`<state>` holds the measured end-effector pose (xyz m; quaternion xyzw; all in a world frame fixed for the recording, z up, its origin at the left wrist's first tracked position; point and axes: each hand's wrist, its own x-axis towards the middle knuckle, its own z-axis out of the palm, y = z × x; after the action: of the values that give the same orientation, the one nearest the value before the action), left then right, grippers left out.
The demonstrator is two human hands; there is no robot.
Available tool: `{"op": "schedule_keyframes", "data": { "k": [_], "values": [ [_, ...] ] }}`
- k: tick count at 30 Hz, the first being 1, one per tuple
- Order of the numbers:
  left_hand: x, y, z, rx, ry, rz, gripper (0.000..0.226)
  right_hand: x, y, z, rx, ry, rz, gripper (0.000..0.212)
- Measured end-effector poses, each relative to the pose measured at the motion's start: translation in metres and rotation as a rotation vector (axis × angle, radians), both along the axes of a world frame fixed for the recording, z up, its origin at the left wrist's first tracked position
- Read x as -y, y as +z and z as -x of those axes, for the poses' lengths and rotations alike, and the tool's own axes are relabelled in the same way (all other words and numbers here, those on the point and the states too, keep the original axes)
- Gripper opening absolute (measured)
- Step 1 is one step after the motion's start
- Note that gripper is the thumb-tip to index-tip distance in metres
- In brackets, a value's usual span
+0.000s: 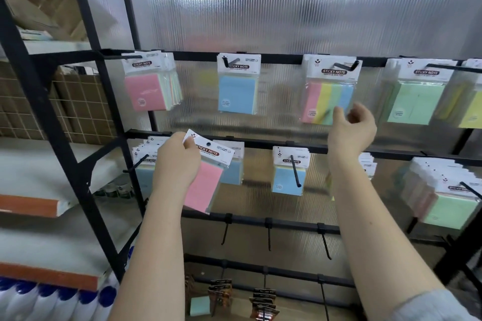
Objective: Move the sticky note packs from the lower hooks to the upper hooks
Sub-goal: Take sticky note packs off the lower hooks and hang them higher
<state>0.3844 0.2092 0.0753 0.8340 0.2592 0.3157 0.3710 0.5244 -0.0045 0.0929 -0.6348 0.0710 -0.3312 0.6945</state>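
At the far left a black rack upright (78, 122) crosses the view, with orange-edged shelves (34, 206) and white bottles with blue caps (52, 297) behind and below it. The left hand (177, 161) holds a pink sticky note pack (206, 185), a clear sleeve with a white header card printed STICKY NOTE and a round hang hole; the pack is tilted, off any hook, in front of the lower rail (260, 142). The thumb lies over the card's top left corner and the fingers curl behind, pinching it there, so the pink pad hangs below and right of the hand. Above it, on the upper rail (281, 57), hang a pink-fronted stack (146, 91), a blue pack (237, 94), a 4-colour pack (326, 101) and green and yellow packs (417, 101). On the lower hooks a blue pack (288, 180) hangs with its black hook (296, 171) jutting forward, and a thick green stack (448, 208) sits at the right. The right hand (352, 128) is raised at the bottom edge of the 4-colour pack, fingers loosely curled with thumb apart, clasping nothing; whether it touches the sleeve cannot be told. 2 bare rails of hooks (268, 237) run below.
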Motion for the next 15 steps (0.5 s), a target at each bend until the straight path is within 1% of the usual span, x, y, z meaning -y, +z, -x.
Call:
{"op": "schedule_keyframes", "data": {
  "k": [4,7,10,12,15],
  "values": [
    [-0.017,0.003,0.006,0.026,0.009,-0.020,0.028,-0.010,-0.023,0.016,-0.034,-0.033,-0.021,0.035],
    [-0.034,0.006,0.013,0.072,0.019,-0.028,0.029,-0.028,-0.032,0.031,-0.026,-0.030,0.028,0.027],
    [-0.056,0.012,0.023,0.135,0.012,-0.008,0.027,-0.054,-0.037,0.049,0.025,-0.021,0.131,0.021],
    [-0.072,0.015,0.030,0.177,0.017,-0.034,0.027,-0.074,-0.042,0.058,0.051,-0.001,0.193,0.019],
    [-0.095,0.022,0.040,0.235,-0.004,-0.057,0.025,-0.104,-0.051,0.068,0.030,0.076,0.301,0.017]
  ]
}}
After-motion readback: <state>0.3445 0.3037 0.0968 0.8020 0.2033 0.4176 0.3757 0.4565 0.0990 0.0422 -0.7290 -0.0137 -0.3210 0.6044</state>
